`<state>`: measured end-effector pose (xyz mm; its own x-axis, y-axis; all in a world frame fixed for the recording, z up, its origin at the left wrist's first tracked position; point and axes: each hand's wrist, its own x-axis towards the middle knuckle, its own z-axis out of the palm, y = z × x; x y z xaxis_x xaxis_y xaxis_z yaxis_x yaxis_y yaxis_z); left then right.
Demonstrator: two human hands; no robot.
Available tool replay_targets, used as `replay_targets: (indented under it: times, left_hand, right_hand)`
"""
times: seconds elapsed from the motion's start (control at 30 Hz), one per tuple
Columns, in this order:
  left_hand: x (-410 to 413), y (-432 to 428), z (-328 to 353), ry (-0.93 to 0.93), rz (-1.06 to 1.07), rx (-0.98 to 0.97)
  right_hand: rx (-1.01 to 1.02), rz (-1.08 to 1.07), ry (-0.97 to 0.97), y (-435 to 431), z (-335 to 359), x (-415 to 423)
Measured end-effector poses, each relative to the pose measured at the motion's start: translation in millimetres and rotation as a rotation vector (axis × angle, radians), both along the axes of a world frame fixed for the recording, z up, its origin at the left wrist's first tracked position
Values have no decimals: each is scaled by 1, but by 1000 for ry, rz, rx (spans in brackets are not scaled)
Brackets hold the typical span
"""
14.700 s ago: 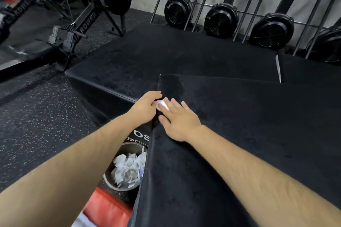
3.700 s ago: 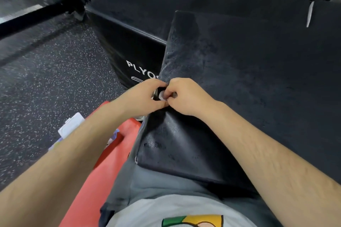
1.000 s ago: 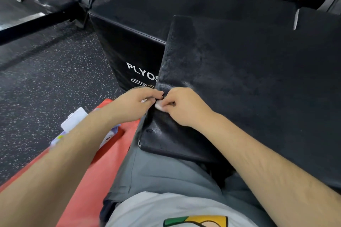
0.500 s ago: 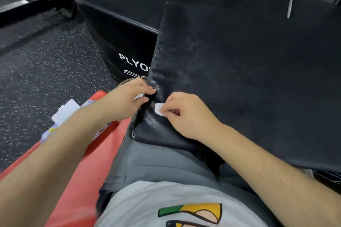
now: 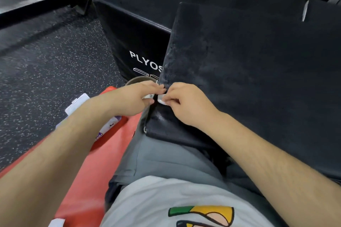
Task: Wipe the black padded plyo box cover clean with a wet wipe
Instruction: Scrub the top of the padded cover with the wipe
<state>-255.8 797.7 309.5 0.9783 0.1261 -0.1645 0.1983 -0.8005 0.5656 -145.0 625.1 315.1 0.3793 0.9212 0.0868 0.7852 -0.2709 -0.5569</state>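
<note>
So the plyo box cover (image 5: 249, 72) is lying across the person's lap, its long side running away toward the PLYOS box (image 5: 132, 42). Right hand (image 5: 186, 103) has a pinching grip on a small folded wet wipe (image 5: 160, 101), pressed right at the cover's near-left edge. Left hand (image 5: 132, 97) is clenched on that same edge, bracing it. Nearly all the fuzzy top lies ahead and to the right of the wipe, so I'd guess the right hand sweeps that way.
</note>
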Motion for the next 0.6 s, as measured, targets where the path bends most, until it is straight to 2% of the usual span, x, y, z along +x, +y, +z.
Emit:
replay_targets:
  times: [0.1, 0.23, 0.37, 0.5, 0.6]
  left_hand:
    - [-11, 0, 6, -43, -24, 46]
    - [-23, -10, 12, 24, -59, 57]
    - [-15, -15, 19, 75, -51, 58]
    - [-21, -14, 19, 134, -64, 82]
    - [-20, -14, 17, 155, -83, 89]
  right_hand:
    - [5, 78, 12, -16, 2, -22]
    - [12, 145, 86, -34, 3, -35]
    - [56, 180, 47, -17, -5, -41]
    - [-3, 282, -80, -56, 1, -34]
    - [37, 272, -108, -68, 0, -30]
